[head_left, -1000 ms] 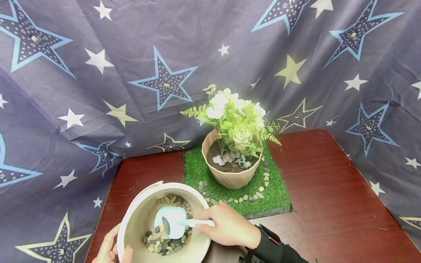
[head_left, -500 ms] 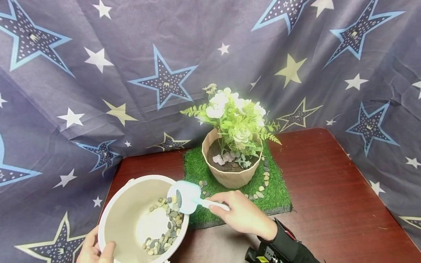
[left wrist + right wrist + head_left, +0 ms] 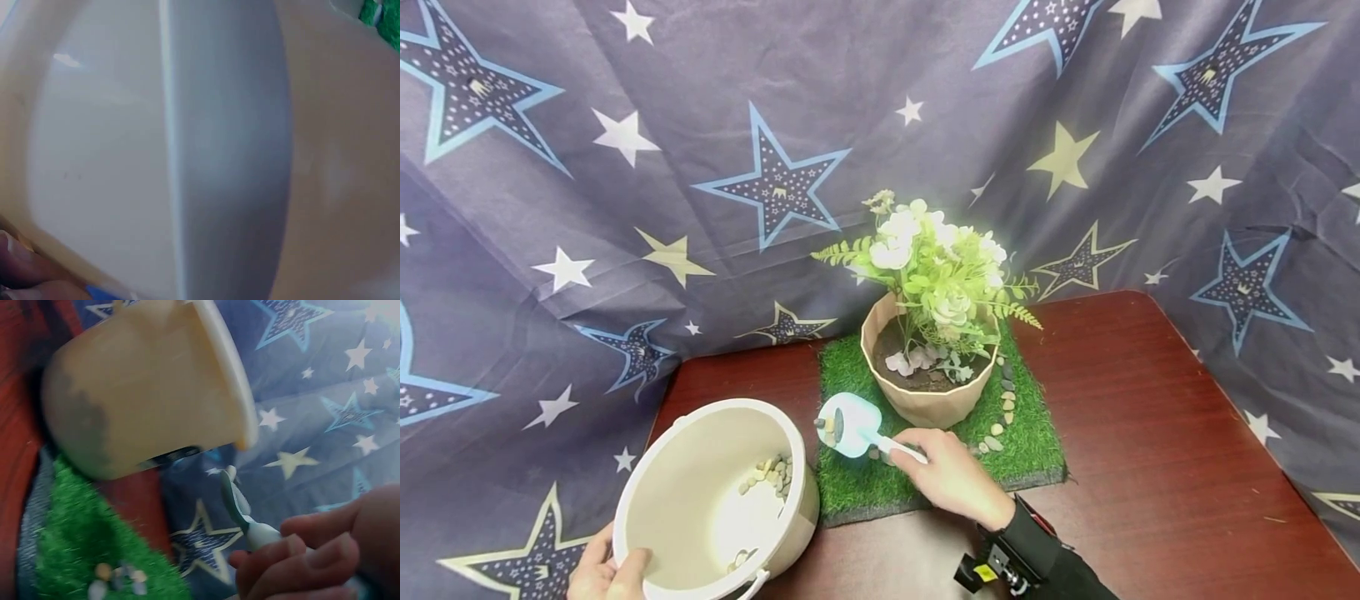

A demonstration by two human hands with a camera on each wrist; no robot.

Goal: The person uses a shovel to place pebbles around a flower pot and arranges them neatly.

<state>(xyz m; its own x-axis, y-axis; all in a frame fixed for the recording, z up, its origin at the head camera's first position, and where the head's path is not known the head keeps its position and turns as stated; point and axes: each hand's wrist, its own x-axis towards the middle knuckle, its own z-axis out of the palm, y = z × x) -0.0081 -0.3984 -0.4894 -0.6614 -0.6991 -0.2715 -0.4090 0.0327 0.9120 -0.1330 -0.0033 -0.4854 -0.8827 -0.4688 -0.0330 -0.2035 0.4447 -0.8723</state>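
My left hand (image 3: 606, 571) grips the rim of a white bucket (image 3: 681, 475), which leans toward me at the table's left. Inside it, pebbles (image 3: 773, 475) lie against the wall. With my right hand (image 3: 951, 475) I hold the handle of a small pale blue scoop (image 3: 861, 423) above the grass mat, right of the bucket. A few pebbles (image 3: 830, 427) ride in its blade. In the right wrist view the scoop (image 3: 236, 503) shows edge-on, close to the bucket (image 3: 144, 387). Bucket wall (image 3: 225, 150) fills the left wrist view, with fingertips (image 3: 28, 265) at its lower corner.
A green grass mat (image 3: 880, 496) lies on the reddish-brown table (image 3: 1150, 433). On it stands a beige pot (image 3: 936, 404) with white flowers (image 3: 951, 304). A curved line of pebbles (image 3: 1008, 404) partly rings the pot. A star-patterned cloth (image 3: 880, 125) hangs behind.
The scoop has come up out of the bucket and moved right, over the mat, carrying pebbles. The bucket has shifted left and tilted, and the pebbles in it have slid aside.
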